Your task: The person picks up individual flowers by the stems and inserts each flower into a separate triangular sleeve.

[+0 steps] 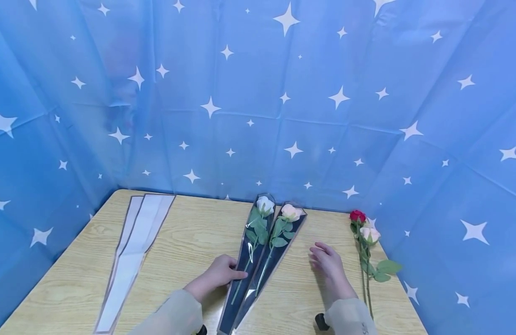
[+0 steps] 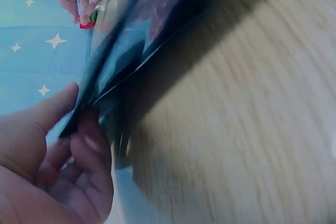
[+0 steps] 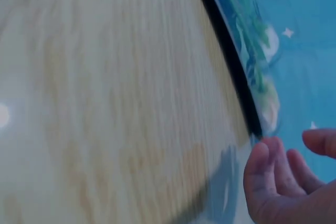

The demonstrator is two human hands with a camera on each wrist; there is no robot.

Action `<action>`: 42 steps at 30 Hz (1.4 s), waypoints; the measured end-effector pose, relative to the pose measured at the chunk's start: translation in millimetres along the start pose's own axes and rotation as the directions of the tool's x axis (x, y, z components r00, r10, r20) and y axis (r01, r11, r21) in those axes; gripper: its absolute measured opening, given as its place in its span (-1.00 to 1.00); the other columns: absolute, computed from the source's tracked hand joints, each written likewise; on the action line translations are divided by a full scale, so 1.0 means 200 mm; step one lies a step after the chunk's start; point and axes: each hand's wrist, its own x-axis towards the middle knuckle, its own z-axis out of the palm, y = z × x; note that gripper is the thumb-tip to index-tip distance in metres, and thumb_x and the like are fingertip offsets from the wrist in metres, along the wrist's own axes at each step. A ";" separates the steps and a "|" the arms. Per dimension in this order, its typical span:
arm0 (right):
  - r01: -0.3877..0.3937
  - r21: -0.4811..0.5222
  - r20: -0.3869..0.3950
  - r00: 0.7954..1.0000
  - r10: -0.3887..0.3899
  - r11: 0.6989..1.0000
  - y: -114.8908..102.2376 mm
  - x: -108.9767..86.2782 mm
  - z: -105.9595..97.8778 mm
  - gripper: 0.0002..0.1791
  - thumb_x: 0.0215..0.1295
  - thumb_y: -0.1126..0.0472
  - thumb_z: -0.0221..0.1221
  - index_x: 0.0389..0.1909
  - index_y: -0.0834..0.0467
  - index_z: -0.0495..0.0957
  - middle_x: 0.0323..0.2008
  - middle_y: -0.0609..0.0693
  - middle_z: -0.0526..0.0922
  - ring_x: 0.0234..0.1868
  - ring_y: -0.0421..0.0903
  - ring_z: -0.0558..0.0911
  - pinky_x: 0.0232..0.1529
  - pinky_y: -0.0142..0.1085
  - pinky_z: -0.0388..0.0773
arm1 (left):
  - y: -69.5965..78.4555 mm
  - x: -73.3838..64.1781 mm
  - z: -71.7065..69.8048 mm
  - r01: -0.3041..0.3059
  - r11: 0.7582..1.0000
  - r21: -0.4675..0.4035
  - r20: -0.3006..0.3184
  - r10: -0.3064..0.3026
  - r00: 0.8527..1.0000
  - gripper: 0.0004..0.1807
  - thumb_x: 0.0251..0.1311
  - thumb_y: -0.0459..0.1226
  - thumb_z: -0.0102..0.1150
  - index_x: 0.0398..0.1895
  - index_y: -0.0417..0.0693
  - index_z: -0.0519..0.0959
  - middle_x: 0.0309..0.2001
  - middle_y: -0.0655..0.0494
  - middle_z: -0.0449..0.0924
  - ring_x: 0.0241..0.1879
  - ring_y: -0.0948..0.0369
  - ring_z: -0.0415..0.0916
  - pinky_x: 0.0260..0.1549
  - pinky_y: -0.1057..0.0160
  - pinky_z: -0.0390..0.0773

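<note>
Left fingers (image 2: pixel 94 156) pinch the white-rose wrapper (image 1: pixel 254 265); right fingers (image 1: pixel 324 249) relaxed, parted; sleeve lettering (image 1: pixel 364 328) unreadable.

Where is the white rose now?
In the head view, the white rose lies centrally, left of the wrapped pink rose, its sleeve held by the left hand.

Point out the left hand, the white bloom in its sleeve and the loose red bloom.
Left hand (image 1: pixel 218 274): head view, on the back of the hand.
White bloom (image 1: pixel 265 205): head view, on its petals.
Red bloom (image 1: pixel 357 216): head view, on its petals.
</note>
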 end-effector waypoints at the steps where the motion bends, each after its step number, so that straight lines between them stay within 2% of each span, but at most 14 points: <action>1: 0.004 -0.015 0.006 1.000 -0.004 1.000 0.01 0.00 -0.02 -0.48 0.39 0.17 0.04 0.30 0.29 0.25 0.00 0.10 0.60 -0.15 -0.15 0.60 -0.17 -0.31 0.56 | 0.00 0.00 0.00 -0.005 0.999 0.036 -0.027 0.006 1.000 -0.76 -0.04 -0.21 0.40 -0.42 -0.22 0.66 -0.57 0.14 0.57 -0.59 0.30 0.44 -0.54 0.32 0.47; 4: 0.018 -0.057 0.019 1.000 -0.017 0.998 0.03 -0.02 -0.06 -0.48 0.41 0.18 0.01 0.30 0.31 0.23 0.03 0.13 0.57 -0.13 -0.14 0.59 -0.16 -0.29 0.56 | -0.01 0.01 0.02 -0.006 0.993 0.120 -0.097 0.018 0.995 -0.75 -0.09 -0.18 0.44 -0.48 -0.19 0.65 -0.56 0.14 0.55 -0.56 0.28 0.41 -0.51 0.31 0.45; 6: 0.021 -0.079 0.023 1.000 -0.020 0.997 0.04 -0.04 -0.10 -0.47 0.40 0.17 0.02 0.31 0.32 0.22 0.02 0.12 0.58 -0.14 -0.15 0.59 -0.15 -0.27 0.57 | -0.01 0.00 0.03 -0.004 0.990 0.144 -0.125 0.022 0.992 -0.75 -0.11 -0.17 0.44 -0.51 -0.17 0.64 -0.57 0.16 0.53 -0.55 0.29 0.39 -0.50 0.31 0.43; 11: 0.041 -0.149 0.033 0.999 -0.036 0.988 0.04 -0.08 -0.18 -0.44 0.38 0.16 0.07 0.29 0.37 0.22 0.00 0.18 0.58 -0.15 -0.16 0.61 -0.12 -0.23 0.56 | -0.01 0.00 0.03 0.011 0.985 0.173 -0.149 0.015 0.989 -0.70 0.02 -0.13 0.35 -0.63 -0.17 0.58 -0.69 0.24 0.39 -0.64 0.30 0.29 -0.58 0.32 0.36; 13: 0.063 -0.214 0.035 0.998 -0.057 0.975 0.04 -0.09 -0.22 -0.46 0.38 0.17 0.06 0.27 0.38 0.24 0.02 0.24 0.56 -0.14 -0.15 0.62 -0.14 -0.22 0.57 | 0.00 0.00 0.02 0.013 0.981 0.194 -0.162 0.019 0.987 -0.69 0.09 -0.12 0.29 -0.58 -0.19 0.60 -0.66 0.21 0.44 -0.62 0.29 0.33 -0.55 0.29 0.40; 16: 0.100 -0.345 0.025 0.995 -0.097 0.933 0.02 -0.11 -0.28 -0.51 0.38 0.20 0.04 0.24 0.38 0.29 0.05 0.31 0.53 -0.14 -0.06 0.63 -0.21 -0.23 0.58 | 0.00 -0.01 -0.01 0.016 0.978 0.206 -0.168 0.019 0.986 -0.69 0.16 -0.11 0.23 -0.36 -0.23 0.65 -0.46 0.09 0.62 -0.53 0.25 0.47 -0.42 0.21 0.53; 19: 0.117 -0.471 0.012 0.992 -0.126 0.874 0.01 -0.13 -0.35 -0.52 0.35 0.22 0.03 0.21 0.38 0.32 0.04 0.33 0.51 -0.12 0.02 0.62 -0.26 -0.25 0.56 | 0.00 -0.01 -0.06 0.014 0.979 0.202 -0.172 0.022 0.985 -0.63 0.20 -0.11 0.19 -0.15 -0.26 0.63 -0.30 0.00 0.66 -0.45 0.24 0.53 -0.33 0.20 0.56; 22: 0.122 -0.588 -0.003 0.988 -0.153 0.799 0.01 -0.14 -0.42 -0.54 0.31 0.24 0.02 0.17 0.39 0.35 -0.08 0.28 0.54 -0.18 0.01 0.59 -0.32 -0.28 0.49 | -0.01 -0.02 -0.12 0.040 0.987 0.156 -0.184 -0.010 0.983 -0.63 0.24 -0.14 0.16 -0.08 -0.27 0.60 -0.41 0.03 0.61 -0.59 0.23 0.50 -0.49 0.23 0.53; 25: 0.127 -0.676 -0.004 0.984 -0.176 0.726 0.02 -0.14 -0.49 -0.56 0.26 0.26 0.03 0.11 0.43 0.38 -0.20 0.22 0.53 -0.23 0.02 0.53 -0.36 -0.26 0.43 | -0.02 -0.03 -0.20 0.086 0.986 0.141 -0.215 -0.054 0.975 -0.62 0.27 -0.13 0.12 0.01 -0.22 0.56 -0.43 0.06 0.56 -0.62 0.22 0.48 -0.55 0.25 0.50; 28: 0.119 -0.725 0.004 0.986 -0.168 0.678 0.03 -0.13 -0.55 -0.55 0.24 0.26 0.06 0.07 0.48 0.38 -0.22 0.25 0.52 -0.21 0.08 0.53 -0.33 -0.18 0.47 | -0.03 -0.04 -0.31 0.121 0.980 0.159 -0.267 -0.075 0.961 -0.64 0.27 -0.16 0.12 0.03 -0.19 0.55 -0.34 0.05 0.59 -0.55 0.21 0.51 -0.49 0.27 0.50; 32: 0.089 -0.751 0.015 0.993 -0.117 0.655 0.07 -0.11 -0.63 -0.52 0.24 0.23 0.08 0.03 0.54 0.35 -0.21 0.33 0.53 -0.21 0.14 0.55 -0.32 -0.12 0.51 | -0.08 -0.08 -0.50 0.134 0.962 0.238 -0.358 -0.041 0.933 -0.64 0.22 -0.22 0.15 0.02 -0.24 0.56 -0.25 -0.01 0.62 -0.33 0.15 0.55 -0.37 0.22 0.52; 34: 0.074 -0.755 0.018 0.996 -0.092 0.651 0.09 -0.10 -0.66 -0.50 0.23 0.21 0.09 0.01 0.56 0.34 -0.21 0.36 0.53 -0.23 0.15 0.56 -0.33 -0.13 0.53 | -0.12 -0.10 -0.59 0.161 0.953 0.255 -0.385 -0.053 0.921 -0.61 0.22 -0.23 0.13 0.07 -0.27 0.52 -0.18 -0.10 0.61 -0.20 0.05 0.55 -0.28 0.12 0.54; 39: 0.005 -0.756 0.005 1.000 -0.002 0.655 0.13 -0.09 -0.71 -0.43 0.26 0.10 0.11 -0.01 0.57 0.30 -0.17 0.44 0.51 -0.20 0.21 0.57 -0.31 -0.10 0.53 | -0.20 -0.16 -0.82 0.287 0.912 0.292 -0.416 -0.149 0.897 -0.44 0.27 -0.18 0.05 0.26 -0.32 0.31 0.06 -0.37 0.41 0.02 -0.23 0.40 -0.09 -0.14 0.45; 42: -0.006 -0.772 0.004 1.000 0.014 0.635 0.14 -0.09 -0.72 -0.41 0.29 0.04 0.08 -0.02 0.55 0.30 -0.14 0.47 0.51 -0.15 0.27 0.55 -0.27 -0.06 0.53 | -0.25 -0.21 -0.93 0.379 0.864 0.331 -0.433 -0.218 0.875 -0.34 0.28 -0.14 0.01 0.32 -0.38 0.18 0.13 -0.50 0.24 0.09 -0.37 0.24 -0.07 -0.22 0.40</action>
